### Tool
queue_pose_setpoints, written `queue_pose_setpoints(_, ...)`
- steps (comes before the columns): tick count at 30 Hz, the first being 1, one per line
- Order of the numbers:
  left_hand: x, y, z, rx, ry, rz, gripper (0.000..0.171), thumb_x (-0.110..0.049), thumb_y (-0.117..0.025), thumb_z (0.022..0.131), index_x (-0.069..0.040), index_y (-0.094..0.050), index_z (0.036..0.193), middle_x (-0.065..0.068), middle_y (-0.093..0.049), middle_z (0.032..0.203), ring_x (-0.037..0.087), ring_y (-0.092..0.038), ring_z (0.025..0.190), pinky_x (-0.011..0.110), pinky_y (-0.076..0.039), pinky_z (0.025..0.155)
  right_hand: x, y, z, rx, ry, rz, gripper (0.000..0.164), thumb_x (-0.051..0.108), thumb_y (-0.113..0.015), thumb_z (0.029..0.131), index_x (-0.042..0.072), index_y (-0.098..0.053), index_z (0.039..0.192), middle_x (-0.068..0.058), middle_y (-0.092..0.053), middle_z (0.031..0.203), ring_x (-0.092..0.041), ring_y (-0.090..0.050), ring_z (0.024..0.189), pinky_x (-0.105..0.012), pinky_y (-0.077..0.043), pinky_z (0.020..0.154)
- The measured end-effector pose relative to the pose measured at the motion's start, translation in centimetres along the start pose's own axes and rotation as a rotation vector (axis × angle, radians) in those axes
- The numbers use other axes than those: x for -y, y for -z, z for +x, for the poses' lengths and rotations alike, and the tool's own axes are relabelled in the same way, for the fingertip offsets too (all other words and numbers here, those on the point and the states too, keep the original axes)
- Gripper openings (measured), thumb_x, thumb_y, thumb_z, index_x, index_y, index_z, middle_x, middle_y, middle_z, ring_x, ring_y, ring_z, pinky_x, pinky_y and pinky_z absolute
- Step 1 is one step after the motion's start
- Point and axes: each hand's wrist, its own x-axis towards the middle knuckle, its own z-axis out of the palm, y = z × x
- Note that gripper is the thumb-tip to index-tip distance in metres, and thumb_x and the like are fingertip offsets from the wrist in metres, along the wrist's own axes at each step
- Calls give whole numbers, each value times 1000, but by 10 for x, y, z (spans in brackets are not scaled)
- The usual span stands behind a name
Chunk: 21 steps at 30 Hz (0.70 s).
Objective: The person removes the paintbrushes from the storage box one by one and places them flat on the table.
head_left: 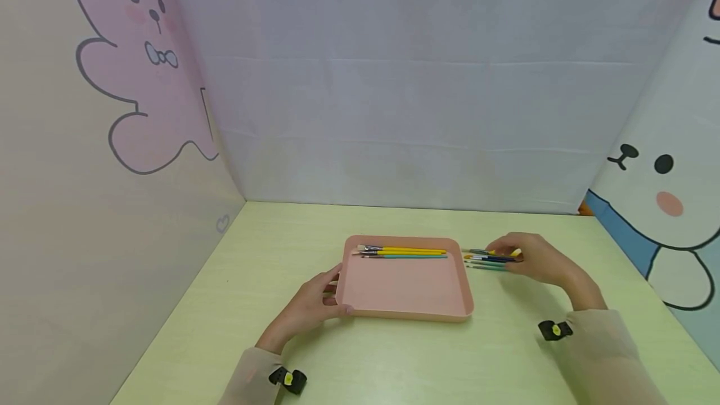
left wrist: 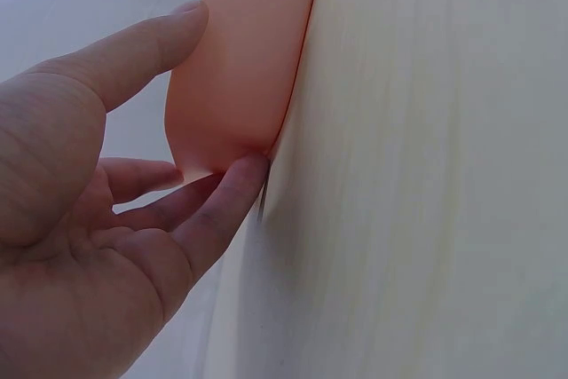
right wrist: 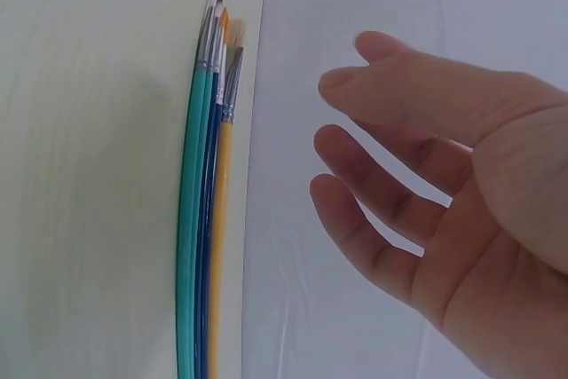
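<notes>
A pink tray (head_left: 399,287) lies on the table, with yellow paintbrushes (head_left: 416,250) and a teal paintbrush (head_left: 410,257) along its far side. My left hand (head_left: 310,299) holds the tray's near left corner; in the left wrist view the thumb is against one wall and the fingertips (left wrist: 240,179) are at the lower edge. Right of the tray lies a row of teal paintbrushes (right wrist: 191,184), blue paintbrushes (right wrist: 209,193) and a yellow paintbrush (right wrist: 222,193). Above that row hovers my right hand (head_left: 534,258), fingers loosely bent and apart from the brushes, with nothing in them.
The pale yellow-green table (head_left: 394,355) meets a white cloth backdrop (head_left: 394,111) behind. Cartoon-printed panels (head_left: 669,230) stand at the left and right. Black bands with yellow marks (head_left: 288,379) are on both sleeves.
</notes>
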Motion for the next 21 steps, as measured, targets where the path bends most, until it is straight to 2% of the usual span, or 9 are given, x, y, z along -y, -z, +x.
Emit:
queue_pose_setpoints(5,-1,0,0,-2,2,-1,102,-32,-91,87,-16,-31,169,9,-53,155,28,-61,132,27,-58,102,9,-3,3,3,-2,21,43,-4,-81,89,2,-71,130,-12,-73,121,-30,-70,106,-53,-62,91)
queue_pose_setpoints(14,-2,-1,0,-3,7,11,102,-34,-90,87,-17,-31,169,9,-54,154,27,-61,130,29,-58,103,21,-10,7,-36,31,20,48,-1,-83,89,1,-69,134,-16,-72,125,-38,-68,111,-60,-60,94)
queue_pose_setpoints(21,-2,-1,0,-4,9,13,102,-33,-91,87,-18,-31,169,8,-54,153,26,-61,130,28,-58,103,33,-18,14,-81,40,1,52,14,-84,93,4,-66,140,-16,-68,131,-43,-63,118,-62,-58,96)
